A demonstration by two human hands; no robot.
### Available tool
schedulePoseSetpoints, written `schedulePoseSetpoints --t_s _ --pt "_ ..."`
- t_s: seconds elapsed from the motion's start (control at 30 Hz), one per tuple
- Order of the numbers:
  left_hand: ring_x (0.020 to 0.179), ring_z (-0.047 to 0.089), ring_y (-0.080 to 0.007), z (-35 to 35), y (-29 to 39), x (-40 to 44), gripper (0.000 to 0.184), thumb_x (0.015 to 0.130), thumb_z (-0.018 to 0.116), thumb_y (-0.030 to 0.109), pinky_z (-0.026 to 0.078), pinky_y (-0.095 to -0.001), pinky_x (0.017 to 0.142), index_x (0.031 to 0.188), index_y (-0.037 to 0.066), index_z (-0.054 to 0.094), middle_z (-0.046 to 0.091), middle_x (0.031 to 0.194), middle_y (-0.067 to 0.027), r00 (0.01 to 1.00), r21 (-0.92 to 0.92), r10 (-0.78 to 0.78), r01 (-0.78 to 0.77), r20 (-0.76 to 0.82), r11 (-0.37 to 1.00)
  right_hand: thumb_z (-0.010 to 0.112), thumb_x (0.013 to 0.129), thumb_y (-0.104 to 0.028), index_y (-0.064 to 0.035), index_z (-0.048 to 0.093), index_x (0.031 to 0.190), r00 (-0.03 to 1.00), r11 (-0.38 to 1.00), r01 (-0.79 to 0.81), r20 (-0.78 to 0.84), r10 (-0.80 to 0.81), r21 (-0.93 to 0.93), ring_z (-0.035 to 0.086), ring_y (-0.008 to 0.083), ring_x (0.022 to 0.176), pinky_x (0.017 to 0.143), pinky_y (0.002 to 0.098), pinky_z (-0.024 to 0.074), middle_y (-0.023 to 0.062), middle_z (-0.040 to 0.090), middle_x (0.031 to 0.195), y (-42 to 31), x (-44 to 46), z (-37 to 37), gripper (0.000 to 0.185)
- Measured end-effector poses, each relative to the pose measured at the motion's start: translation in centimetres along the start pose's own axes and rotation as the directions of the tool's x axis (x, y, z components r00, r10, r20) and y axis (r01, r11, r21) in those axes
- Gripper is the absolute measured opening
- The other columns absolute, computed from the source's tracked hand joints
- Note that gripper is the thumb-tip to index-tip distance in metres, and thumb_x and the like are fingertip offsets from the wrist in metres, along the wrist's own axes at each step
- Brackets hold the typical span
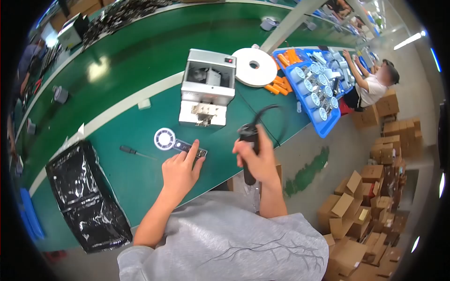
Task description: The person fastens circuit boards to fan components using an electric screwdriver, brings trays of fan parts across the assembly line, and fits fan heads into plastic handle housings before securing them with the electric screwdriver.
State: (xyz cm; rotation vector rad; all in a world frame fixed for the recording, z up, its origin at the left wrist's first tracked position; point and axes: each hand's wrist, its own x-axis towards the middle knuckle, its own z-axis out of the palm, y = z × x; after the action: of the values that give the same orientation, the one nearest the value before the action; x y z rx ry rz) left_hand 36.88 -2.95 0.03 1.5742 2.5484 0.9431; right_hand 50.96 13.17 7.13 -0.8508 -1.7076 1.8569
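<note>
My left hand (pixel 182 169) rests at the lower end of a small handheld fan (pixel 165 139) lying on the green work surface (pixel 136 178). Its index finger and thumb are apart, touching the fan's dark handle. Over the table's front edge, my right hand (pixel 258 157) is wrapped round a black power screwdriver (pixel 249 136) with a cable at its top; the tool stands roughly upright. Left of the fan lies a small screwdriver (pixel 127 150). Behind the fan stands a grey metal machine (pixel 209 77) with an open front section.
A white reel (pixel 262 68) stands beside the machine. Blue trays (pixel 323 129) at the right hold light-blue fan parts and orange pieces. Black plastic bags (pixel 84 192) lie at the left. A co-worker (pixel 375 86) sits at the far right, near cardboard boxes (pixel 349 206). A green conveyor (pixel 136 56) runs behind.
</note>
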Motion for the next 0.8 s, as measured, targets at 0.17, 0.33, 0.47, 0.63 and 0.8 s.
schedulePoseSetpoints --t_s 0.17,0.33,0.47,0.63,0.8 --pt "0.063 0.067 -0.0324 1.0 -0.9 0.8 0.031 0.091 0.072 0.024 0.050 -0.0433 0.056 0.118 0.009 0.070 0.068 0.071 -0.0145 0.990 -0.056 -0.075 0.082 0.121 0.995 0.077 0.091 -0.027 0.0013 0.059 0.111 0.995 0.935 -0.088 0.015 0.099 -0.342 0.057 0.0107 0.061 0.057 0.0287 0.0470 0.0055 0.064 0.076 5.9 -1.4 -2.5 0.039" --pt "0.057 0.068 -0.0274 0.9 -0.4 1.2 0.021 0.087 0.077 0.016 0.051 -0.0360 0.054 0.107 0.010 0.074 0.068 0.065 -0.0126 0.927 -0.218 -0.327 0.363 0.182 0.906 0.075 0.093 -0.024 0.0004 0.057 0.109 0.996 0.970 -0.077 -0.050 0.067 -0.232 0.057 0.0074 0.054 0.050 0.0242 0.0456 0.0017 0.062 0.074 8.0 -1.6 -3.2 0.035" --pt "0.058 0.071 -0.0240 0.7 0.1 1.9 0.019 0.087 0.077 0.013 0.053 -0.0320 0.059 0.105 0.008 0.075 0.071 0.066 -0.0124 0.881 -0.243 -0.410 0.462 0.235 0.853 0.074 0.093 -0.020 0.0007 0.057 0.108 0.996 0.972 -0.088 -0.018 0.086 -0.218 0.057 0.0078 0.051 0.047 0.0243 0.0449 0.0012 0.061 0.070 7.9 -1.0 -3.8 0.031" --pt "0.058 0.071 -0.0223 0.7 0.0 1.8 0.030 0.086 0.077 0.011 0.052 -0.0307 0.060 0.115 0.005 0.070 0.071 0.067 -0.0133 0.830 -0.261 -0.456 0.540 0.321 0.800 0.076 0.091 -0.022 0.0037 0.057 0.105 0.973 0.967 -0.219 0.050 0.227 -0.130 0.054 0.0080 0.057 0.052 0.0267 0.0432 0.0060 0.063 0.069 7.0 -0.6 -4.6 0.035" --pt "0.054 0.062 -0.0123 0.1 -0.2 2.2 0.043 0.087 0.077 0.005 0.046 -0.0282 0.054 0.126 0.004 0.058 0.065 0.061 -0.0113 0.833 -0.331 -0.442 0.542 0.333 0.772 0.078 0.088 -0.021 0.0050 0.059 0.109 0.992 0.979 -0.118 0.026 0.124 -0.169 0.054 0.0074 0.066 0.060 0.0278 0.0469 0.0074 0.063 0.073 8.5 -0.8 -5.0 0.039"
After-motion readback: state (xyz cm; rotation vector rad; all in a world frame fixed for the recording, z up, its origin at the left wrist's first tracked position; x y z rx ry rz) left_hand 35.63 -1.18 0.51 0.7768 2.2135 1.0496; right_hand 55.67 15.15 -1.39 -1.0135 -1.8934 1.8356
